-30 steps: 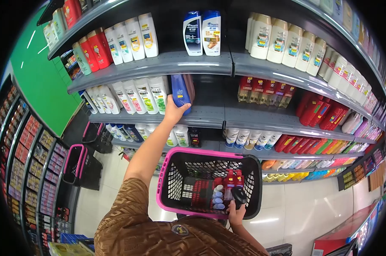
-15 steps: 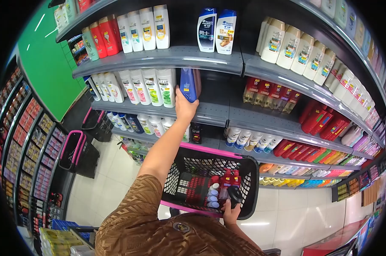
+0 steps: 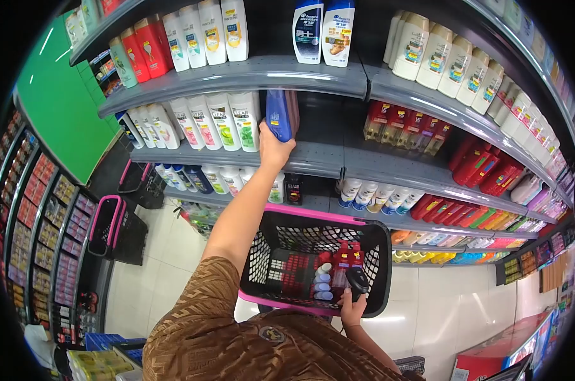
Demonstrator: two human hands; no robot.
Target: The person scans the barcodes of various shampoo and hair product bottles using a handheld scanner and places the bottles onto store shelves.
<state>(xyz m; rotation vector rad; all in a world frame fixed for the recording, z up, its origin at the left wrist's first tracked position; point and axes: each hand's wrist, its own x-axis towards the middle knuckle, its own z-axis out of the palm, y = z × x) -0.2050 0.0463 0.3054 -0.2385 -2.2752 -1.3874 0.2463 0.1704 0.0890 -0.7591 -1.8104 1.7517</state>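
Note:
My left hand (image 3: 276, 147) reaches to the middle shelf and is closed around the lower part of a blue shampoo bottle (image 3: 278, 113). Right behind that bottle, a purplish bottle (image 3: 294, 114) partly shows. White Clear shampoo bottles (image 3: 244, 120) stand just left of the hand. Low in front of my body, my right hand (image 3: 353, 311) grips a rounded black object (image 3: 357, 280) at the near right of a black shopping basket (image 3: 379, 267) with pink trim; its kind is unclear. Inside the basket are red bottles (image 3: 343, 255) and several light-capped bottles (image 3: 323, 286).
Above are more shampoo bottles (image 3: 335, 32) on the upper shelf (image 3: 236, 79). Red-capped bottles (image 3: 408, 127) sit to the right, and spray cans (image 3: 373, 195) below. Other baskets (image 3: 128, 235) stand on the floor at left, near a packed display rack (image 3: 40, 222).
The view has shifted slightly, and the basket appears a little farther right. My left hand keeps hold of the blue bottle at the shelf; my right hand still grips the black object.

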